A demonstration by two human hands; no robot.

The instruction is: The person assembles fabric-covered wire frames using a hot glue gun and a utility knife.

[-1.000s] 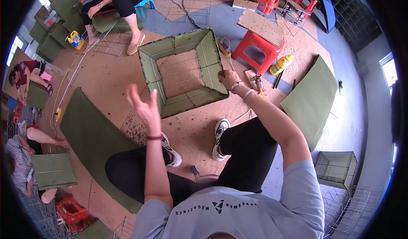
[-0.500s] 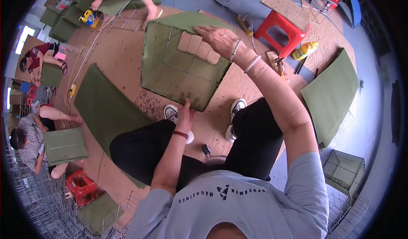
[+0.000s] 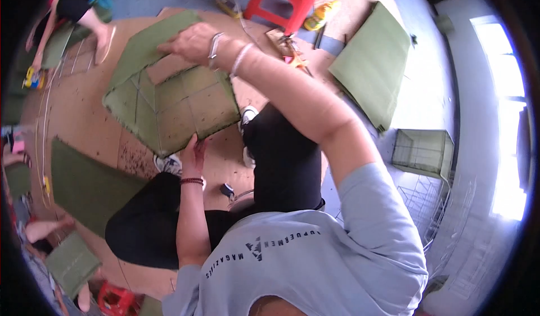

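Observation:
A box of thin wire frame covered in green cloth (image 3: pixel 130 105) is held tilted above the floor in front of my legs. Its open side faces me, and wire bars show across the inside. My left hand (image 3: pixel 193 154) grips the near lower edge, fingers against the cloth. Across the far upper edge reaches my right hand (image 3: pixel 194 45), its fingers bent at the green cloth there. The right fingertips are partly hidden, and one finger points left.
Green cloth panels lie at left (image 3: pixel 93 186) and right (image 3: pixel 374 63). A red stool (image 3: pixel 284 4) and yellow bottle (image 3: pixel 322 15) stand ahead. Another green wire box (image 3: pixel 422 152) sits at right. Co-workers sit along the left; a small black object (image 3: pixel 226 189) lies between my legs.
My view has swung right, bringing the bright window in. The box has tilted, and my right hand's fingers have gone from lying flat over its far edge to bending at the cloth.

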